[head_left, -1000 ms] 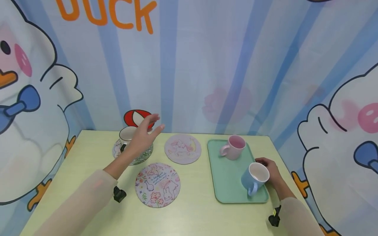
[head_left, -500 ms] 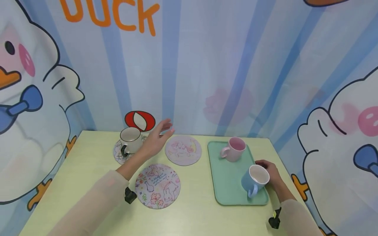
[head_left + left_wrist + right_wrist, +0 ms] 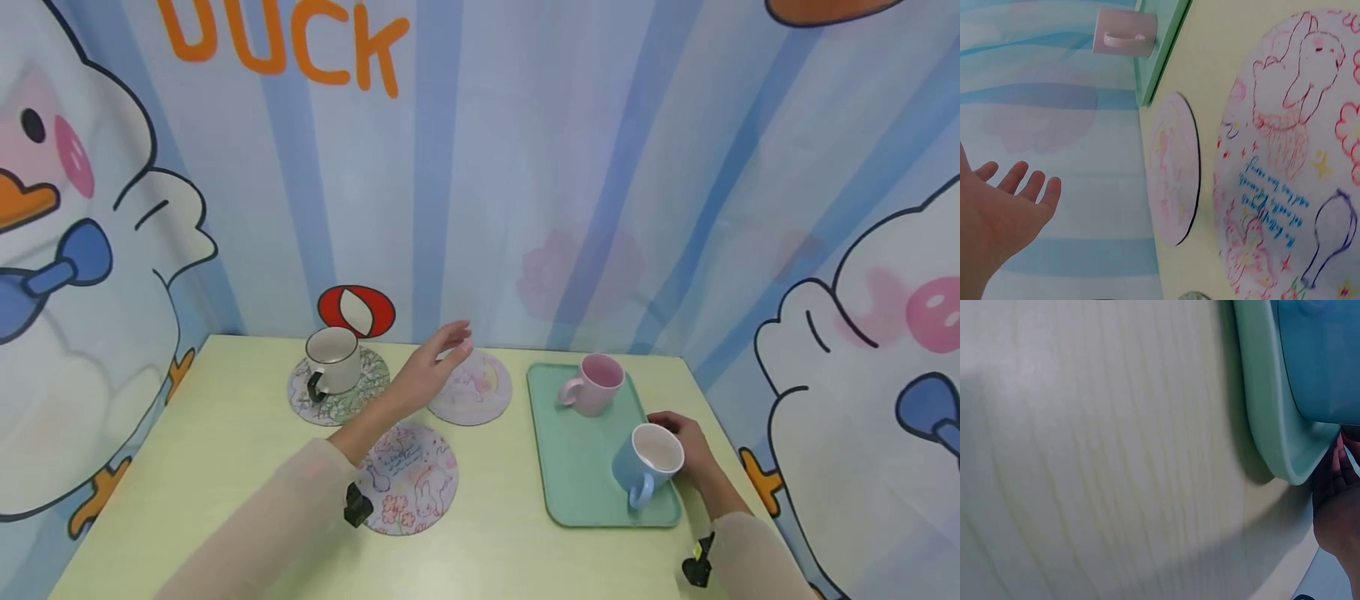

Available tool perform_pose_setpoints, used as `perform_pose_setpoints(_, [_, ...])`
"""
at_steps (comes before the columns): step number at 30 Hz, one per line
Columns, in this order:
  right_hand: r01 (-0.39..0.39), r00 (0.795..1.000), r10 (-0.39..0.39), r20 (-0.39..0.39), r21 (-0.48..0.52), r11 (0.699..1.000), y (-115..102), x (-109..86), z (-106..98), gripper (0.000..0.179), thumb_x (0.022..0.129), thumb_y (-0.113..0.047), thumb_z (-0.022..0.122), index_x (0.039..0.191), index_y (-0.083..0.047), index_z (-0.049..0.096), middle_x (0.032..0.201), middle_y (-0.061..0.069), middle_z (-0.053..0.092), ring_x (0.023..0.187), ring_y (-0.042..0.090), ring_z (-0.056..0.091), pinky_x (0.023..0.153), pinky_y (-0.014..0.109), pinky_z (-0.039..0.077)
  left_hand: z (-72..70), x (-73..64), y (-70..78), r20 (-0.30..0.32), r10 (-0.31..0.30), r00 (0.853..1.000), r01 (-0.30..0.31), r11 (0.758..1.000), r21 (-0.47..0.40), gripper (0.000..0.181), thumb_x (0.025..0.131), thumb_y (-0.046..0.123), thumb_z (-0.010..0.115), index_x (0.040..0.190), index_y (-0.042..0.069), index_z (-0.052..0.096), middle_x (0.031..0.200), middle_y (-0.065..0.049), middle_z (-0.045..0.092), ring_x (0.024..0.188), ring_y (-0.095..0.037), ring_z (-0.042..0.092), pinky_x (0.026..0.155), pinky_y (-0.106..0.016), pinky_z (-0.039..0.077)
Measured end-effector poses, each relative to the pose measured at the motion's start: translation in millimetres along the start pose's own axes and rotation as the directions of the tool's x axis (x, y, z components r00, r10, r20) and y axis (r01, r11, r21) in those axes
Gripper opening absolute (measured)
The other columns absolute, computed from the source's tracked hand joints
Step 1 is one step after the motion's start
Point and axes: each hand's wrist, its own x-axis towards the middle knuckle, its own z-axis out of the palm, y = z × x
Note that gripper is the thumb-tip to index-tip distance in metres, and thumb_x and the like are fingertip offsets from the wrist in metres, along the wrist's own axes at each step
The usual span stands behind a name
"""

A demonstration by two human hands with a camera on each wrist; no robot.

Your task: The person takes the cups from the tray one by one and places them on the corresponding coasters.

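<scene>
My left hand (image 3: 427,371) is raised over the table with fingers loosely extended, holding nothing. In the head view it overlaps the edge of a pale pink round coaster (image 3: 472,396) with a unicorn drawing. My right hand (image 3: 688,442) grips the right rim of a green tray (image 3: 570,467), beside a blue mug (image 3: 637,467); part of its fingers is hidden behind the mug. Toward the tray's back stands a pink mug (image 3: 596,387). In the right wrist view, the hand (image 3: 1338,500) meets the tray's rim (image 3: 1266,425) next to the blue mug (image 3: 1322,362).
A white mug with a black handle (image 3: 333,362) stands on a green-patterned round coaster (image 3: 367,387) at the back left. A flowered round coaster (image 3: 420,483) lies in front, partly under the left forearm. A curtain with duck drawings (image 3: 487,167) hangs behind the table.
My left hand has moved away from the white mug, rightward to the unicorn coaster, uncovering the mug and its coaster. My right hand, the tray and its mugs stay in place.
</scene>
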Motion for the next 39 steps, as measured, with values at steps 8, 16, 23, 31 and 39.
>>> perform_pose_setpoints(8, [-0.021,1.0,0.021,-0.003,0.005,1.0,3,-6.2,0,0.035,0.109,-0.001,0.051,0.137,0.018,0.055,0.125,0.03,0.067,0.097,-0.001,0.057,0.084,0.018,0.049,31.7,3.5,-9.2,0.028,-0.029,0.999,0.029,1.0,-0.011,0.061,0.112,0.043,0.05,0.166,0.02,0.034,0.159,-0.009,0.05,0.15,-0.03,0.043,0.121,-0.055,0.034])
perform_pose_setpoints(16, [-0.024,1.0,0.024,0.011,0.022,0.999,-6,-3.5,-6,0.035,0.107,0.001,0.053,0.136,0.02,0.055,0.121,0.029,0.068,0.093,0.0,0.057,0.082,0.019,0.049,52.1,12.2,-13.9,0.042,-0.029,0.999,0.03,0.999,-0.032,0.063,0.112,0.045,0.05,0.166,0.019,0.033,0.16,-0.013,0.05,0.149,-0.03,0.045,0.119,-0.053,0.039])
perform_pose_setpoints(23, [-0.032,0.999,0.032,-0.002,0.0,0.999,3,1.6,-3,0.036,0.108,-0.001,0.053,0.138,0.018,0.055,0.125,0.03,0.067,0.096,0.0,0.057,0.083,0.018,0.049,72.5,13.4,-14.6,0.092,-0.042,0.995,0.046,0.998,-0.035,0.065,0.112,0.05,0.045,0.168,0.02,0.031,0.162,-0.007,0.048,0.15,-0.027,0.044,0.12,-0.053,0.036])
perform_pose_setpoints(31, [-0.031,1.0,0.031,-0.007,-0.012,0.999,5,0.9,-1,0.035,0.108,-0.002,0.053,0.138,0.017,0.056,0.126,0.03,0.066,0.097,0.001,0.057,0.083,0.017,0.048,90.1,14.4,-15.3,0.155,-0.048,0.987,0.06,0.996,-0.072,0.067,0.113,0.051,0.04,0.169,0.017,0.028,0.164,-0.01,0.043,0.152,-0.03,0.04,0.122,-0.053,0.032])
perform_pose_setpoints(39, [-0.027,1.0,0.027,0.001,0.008,1.0,1,-1.3,1,0.037,0.108,-0.002,0.055,0.139,0.018,0.055,0.125,0.029,0.066,0.095,0.0,0.056,0.082,0.017,0.049,108.2,17.7,-19.4,0.197,-0.077,0.977,0.092,0.994,-0.067,0.073,0.111,0.061,0.033,0.17,0.019,0.024,0.17,-0.01,0.035,0.155,-0.028,0.036,0.126,-0.05,0.026])
